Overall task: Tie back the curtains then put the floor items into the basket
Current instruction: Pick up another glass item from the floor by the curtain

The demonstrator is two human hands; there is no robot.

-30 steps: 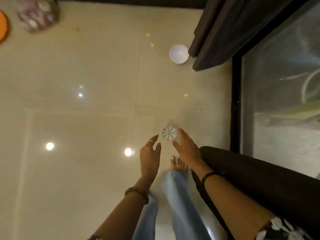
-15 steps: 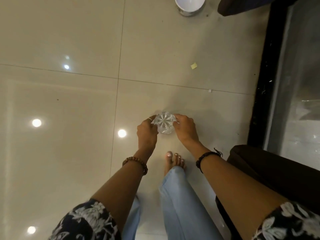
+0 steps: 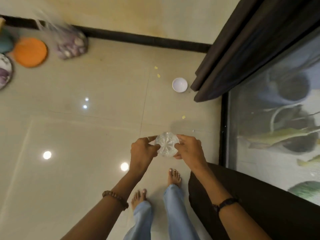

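A clear cut-glass tumbler (image 3: 167, 144) is held above the floor between both hands. My left hand (image 3: 142, 150) grips its left side with curled fingers, and my right hand (image 3: 187, 149) grips its right side. A small white bowl (image 3: 179, 84) sits on the tiles beside the hem of the dark curtain (image 3: 230, 54) at the upper right. A second dark curtain (image 3: 251, 205) hangs at the lower right. No basket can be made out with certainty.
At the far left lie an orange disc (image 3: 30, 52), a patterned purple bag (image 3: 71, 44) and a patterned plate (image 3: 4, 71), all blurred. A glass door (image 3: 277, 129) runs along the right. Small yellow scraps (image 3: 156, 71) dot the glossy tiles. My bare feet (image 3: 174, 177) stand below the hands.
Both hands closed round the tumbler on the floor and lifted it. The camera rose and tilted back, bringing the wall, curtain and left-hand items into view.
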